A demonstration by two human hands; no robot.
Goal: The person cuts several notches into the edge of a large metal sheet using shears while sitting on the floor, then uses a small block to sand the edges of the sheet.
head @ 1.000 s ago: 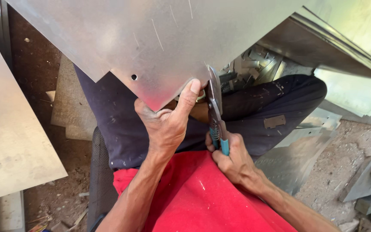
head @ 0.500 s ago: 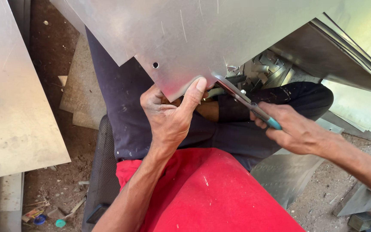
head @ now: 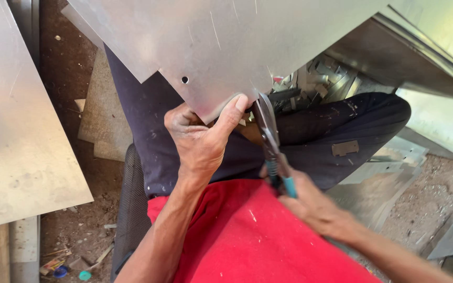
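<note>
Fingers [head: 182,116] of the left hand [head: 200,141] clamp the pointed lower corner of a large metal sheet [head: 221,47], thumb pressed flat on its upper face and the other fingers curled beneath its edge. The sheet hangs tilted over the seated person's lap, spreading up and out of the top of the view, with a small round hole [head: 184,79] just above the gripped corner. Just beside the thumb, to its right, the blades of a pair of tin snips [head: 267,131] meet the sheet's lower edge. The right hand [head: 310,207] closes around the snips' teal handles [head: 284,183], fingers wrapped together on them, low in the view above a red shirt [head: 247,236]. Dark trousers [head: 342,126] cover the legs under the sheet, and a small flat metal offcut [head: 345,148] lies on the right thigh. Another bare metal sheet [head: 17,136] leans at the left, well apart from the hands, while further panels [head: 436,63] stand at the upper right. Metal scraps [head: 321,78] are heaped behind the snips, and the dirt floor [head: 436,194] is littered with cuttings.
</note>
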